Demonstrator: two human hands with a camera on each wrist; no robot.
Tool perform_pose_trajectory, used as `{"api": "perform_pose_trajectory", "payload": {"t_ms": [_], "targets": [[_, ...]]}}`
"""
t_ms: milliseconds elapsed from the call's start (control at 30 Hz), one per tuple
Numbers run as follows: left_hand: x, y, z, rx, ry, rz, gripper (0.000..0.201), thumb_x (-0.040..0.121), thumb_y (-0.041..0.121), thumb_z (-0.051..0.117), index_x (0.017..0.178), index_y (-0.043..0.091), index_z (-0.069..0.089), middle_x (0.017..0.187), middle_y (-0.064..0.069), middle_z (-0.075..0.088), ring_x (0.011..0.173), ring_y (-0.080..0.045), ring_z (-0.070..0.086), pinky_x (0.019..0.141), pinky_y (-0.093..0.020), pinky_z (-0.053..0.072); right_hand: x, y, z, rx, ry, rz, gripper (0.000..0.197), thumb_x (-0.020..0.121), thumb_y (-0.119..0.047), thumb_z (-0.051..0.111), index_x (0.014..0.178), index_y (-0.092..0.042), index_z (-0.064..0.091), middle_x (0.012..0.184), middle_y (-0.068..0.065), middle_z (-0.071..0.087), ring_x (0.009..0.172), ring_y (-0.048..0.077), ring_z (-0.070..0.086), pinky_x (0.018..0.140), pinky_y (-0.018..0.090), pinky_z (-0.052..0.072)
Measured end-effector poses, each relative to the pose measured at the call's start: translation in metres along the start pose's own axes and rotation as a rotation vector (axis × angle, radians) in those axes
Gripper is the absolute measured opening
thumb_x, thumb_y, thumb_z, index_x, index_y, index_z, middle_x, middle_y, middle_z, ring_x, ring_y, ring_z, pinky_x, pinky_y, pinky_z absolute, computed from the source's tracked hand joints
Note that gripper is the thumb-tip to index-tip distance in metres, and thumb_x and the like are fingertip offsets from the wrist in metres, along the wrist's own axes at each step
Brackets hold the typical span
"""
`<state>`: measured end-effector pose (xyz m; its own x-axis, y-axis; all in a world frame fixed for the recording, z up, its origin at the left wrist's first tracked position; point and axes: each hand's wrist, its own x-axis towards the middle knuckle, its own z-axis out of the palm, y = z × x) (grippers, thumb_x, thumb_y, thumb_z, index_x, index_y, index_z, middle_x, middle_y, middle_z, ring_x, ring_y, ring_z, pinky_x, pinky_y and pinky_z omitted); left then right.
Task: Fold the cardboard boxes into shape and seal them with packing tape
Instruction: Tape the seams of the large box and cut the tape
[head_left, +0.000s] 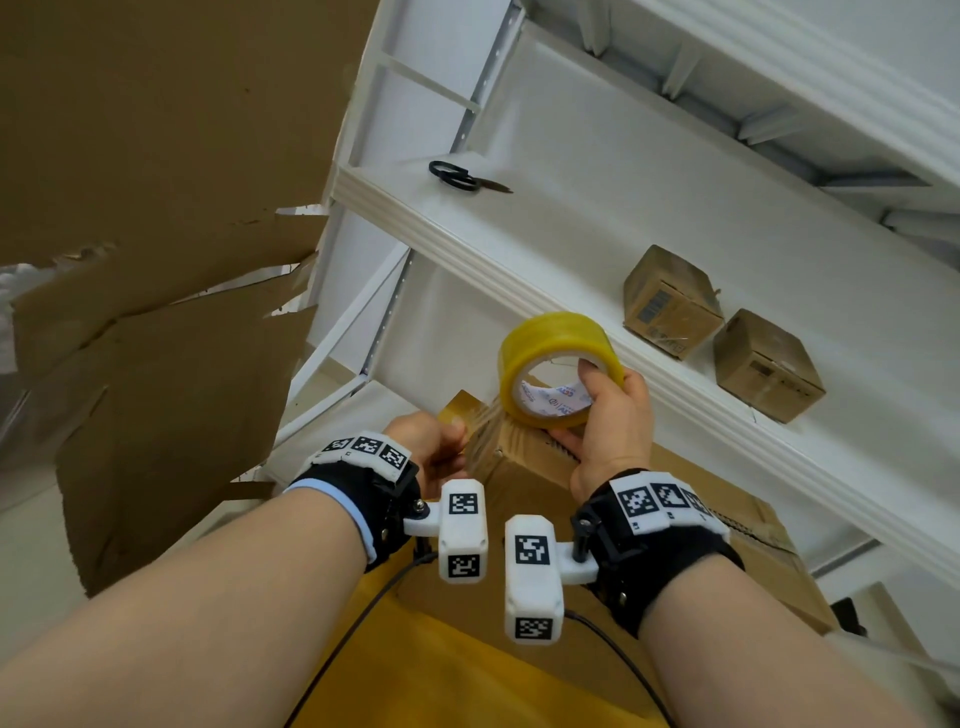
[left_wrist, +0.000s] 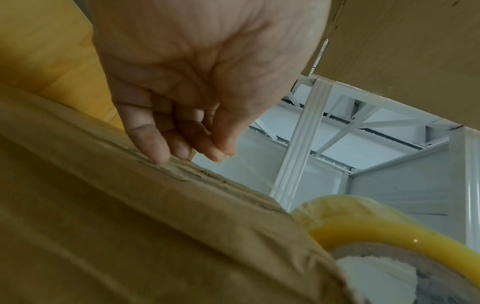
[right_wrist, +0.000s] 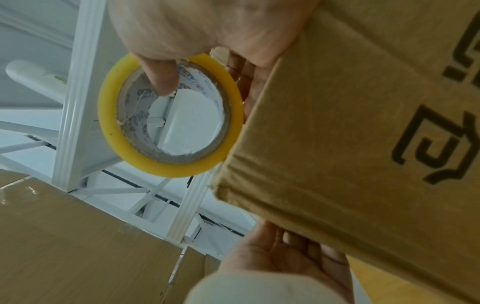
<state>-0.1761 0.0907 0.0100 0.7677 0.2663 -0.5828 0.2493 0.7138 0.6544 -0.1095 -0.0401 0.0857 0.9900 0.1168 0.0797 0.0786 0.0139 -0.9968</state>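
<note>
Seen from above, between two bare forearms in black wrist straps: a small brown cardboard box (head_left: 524, 457), flaps folded shut, black printed marks on one side, held up in front of a white metal shelving unit (head_left: 519, 244). Wrinkled clear tape ran across the box's top and left edge, glossy over the cardboard. Directly above the box, touching its top: a yellow roll of clear packing tape (head_left: 558, 364) with a printed cardboard core, a short stretch of tape pulled from the roll down onto the box.

Right hand (head_left: 610, 431) clamped on the roll, thumb hooked through the core, fingers wrapped beneath against the box top. Left hand (head_left: 434, 449) at the box's left edge, fingers (left_wrist: 153, 142) bent, tips pressed on the taped edge; whether pinching the tape end there, unclear.

Behind the box on the shelving unit: black-handled scissors (head_left: 460, 177) on an upper shelf, two small sealed cardboard boxes (head_left: 722, 332) to the right. Left of the box: large flattened brown cardboard sheets (head_left: 156, 260) with torn edges. Below the box: yellow fabric (head_left: 467, 670).
</note>
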Motion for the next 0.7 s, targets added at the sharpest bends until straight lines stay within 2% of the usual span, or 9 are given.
{"api": "perform_pose_trajectory", "payload": {"t_ms": [167,300,467,567,700], "targets": [[0.0,-0.001,0.007,0.074,-0.002,-0.027,0.025,0.099,0.014,0.054,0.076,0.01,0.061,0.07,-0.002,0.055,0.064,-0.017,0.05,0.064,-0.03,0.046,0.002,0.001,-0.001,-0.001,0.002,-0.001,0.005,0.084,-0.032,0.069,0.085,-0.033,0.064,0.111,0.01,0.065,0.106,0.031,0.064,0.081,0.054,0.059],[0.0,-0.002,0.009,0.151,0.007,-0.066,0.029,0.097,0.019,0.056,0.07,0.01,0.061,0.071,-0.004,0.054,0.066,-0.019,0.049,0.064,-0.029,0.044,0.002,0.001,0.0,-0.017,0.007,-0.01,0.009,0.077,-0.036,0.07,0.085,-0.034,0.065,0.11,0.011,0.066,0.105,0.032,0.064,0.082,0.057,0.058],[-0.008,0.001,0.02,0.352,0.038,-0.03,0.041,0.101,0.015,0.048,0.06,0.012,0.045,0.064,-0.003,0.041,0.06,-0.016,0.039,0.061,-0.025,0.036,0.003,0.002,0.0,-0.018,0.005,-0.009,0.01,0.079,-0.035,0.07,0.086,-0.033,0.064,0.109,0.009,0.066,0.105,0.03,0.064,0.084,0.056,0.058],[-0.012,0.002,0.022,0.417,0.046,0.005,0.041,0.1,0.009,0.042,0.06,0.012,0.04,0.063,-0.004,0.039,0.057,-0.016,0.036,0.059,-0.026,0.034,0.003,0.001,0.001,-0.023,-0.001,-0.009,0.011,0.078,-0.037,0.07,0.085,-0.033,0.063,0.109,0.01,0.066,0.105,0.031,0.064,0.083,0.056,0.058],[-0.011,0.003,0.024,0.445,0.036,0.03,0.032,0.097,0.01,0.044,0.066,0.011,0.043,0.065,-0.006,0.039,0.058,-0.018,0.036,0.058,-0.029,0.034,0.002,0.001,0.001,-0.034,-0.001,-0.011,0.013,0.078,-0.04,0.069,0.087,-0.034,0.062,0.109,0.006,0.066,0.104,0.029,0.063,0.084,0.053,0.058]]}}
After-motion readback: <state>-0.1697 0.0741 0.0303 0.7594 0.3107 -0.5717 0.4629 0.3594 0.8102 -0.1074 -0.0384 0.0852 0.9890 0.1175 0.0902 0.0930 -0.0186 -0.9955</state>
